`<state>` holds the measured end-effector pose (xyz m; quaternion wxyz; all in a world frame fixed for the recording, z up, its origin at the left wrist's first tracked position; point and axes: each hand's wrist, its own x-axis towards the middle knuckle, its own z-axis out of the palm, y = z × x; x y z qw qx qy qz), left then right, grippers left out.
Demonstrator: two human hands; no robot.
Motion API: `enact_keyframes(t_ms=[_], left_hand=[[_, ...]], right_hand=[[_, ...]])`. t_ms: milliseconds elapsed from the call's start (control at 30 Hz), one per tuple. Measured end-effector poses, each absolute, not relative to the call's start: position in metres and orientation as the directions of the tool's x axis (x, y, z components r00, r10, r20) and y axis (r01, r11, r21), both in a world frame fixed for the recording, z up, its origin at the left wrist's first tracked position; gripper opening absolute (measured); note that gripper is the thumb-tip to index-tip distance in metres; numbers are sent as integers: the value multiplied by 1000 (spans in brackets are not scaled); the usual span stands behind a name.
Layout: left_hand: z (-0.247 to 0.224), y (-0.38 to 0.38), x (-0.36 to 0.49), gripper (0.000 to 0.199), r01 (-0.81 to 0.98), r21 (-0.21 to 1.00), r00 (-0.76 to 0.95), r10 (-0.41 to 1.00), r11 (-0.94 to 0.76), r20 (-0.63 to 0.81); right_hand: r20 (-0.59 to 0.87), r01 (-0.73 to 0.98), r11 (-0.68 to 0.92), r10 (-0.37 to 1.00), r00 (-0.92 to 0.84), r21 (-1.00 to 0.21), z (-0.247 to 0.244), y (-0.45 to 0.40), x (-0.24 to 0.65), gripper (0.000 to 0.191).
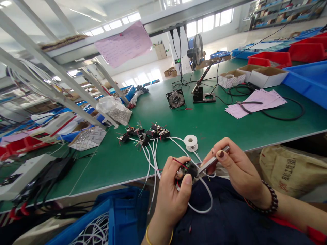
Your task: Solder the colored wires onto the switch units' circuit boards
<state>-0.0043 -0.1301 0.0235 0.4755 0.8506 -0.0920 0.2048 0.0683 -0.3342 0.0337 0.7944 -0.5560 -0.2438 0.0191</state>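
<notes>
The left hand (173, 194) pinches a small wired circuit board (186, 171) between its fingers, and the right hand (236, 168) pinches a metal tool (214, 160) just beside it.

The 1 view comes from a camera worn on the person's head, looking forward and down. The left hand (176, 190) and right hand (237, 166) sit close to the lens, at the bottom of the frame. Beyond them, the green workbench (143, 115) stretches away from the camera, and the wide frame reaches the windows (209, 23) across the room.
</notes>
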Motion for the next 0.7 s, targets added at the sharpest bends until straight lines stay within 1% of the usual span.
enact_keyframes(t_ms=[233, 333, 567, 700], left_hand=[[23, -131, -2, 33, -359, 767, 897, 30, -532, 441], [23, -130, -1, 33, -344, 781, 907, 31, -521, 420], [17, -134, -5, 37, -262, 842, 933, 100, -471, 346], [20, -138, -6, 35, -249, 827, 929, 116, -504, 351]], right_hand=[[361, 250, 352, 298, 884, -902, 30, -337, 68, 30], [373, 268, 348, 284, 883, -898, 29, -337, 67, 29], [447, 376, 299, 221, 867, -877, 25, -337, 66, 22], [462, 407, 284, 159, 873, -868, 22, -343, 63, 20]])
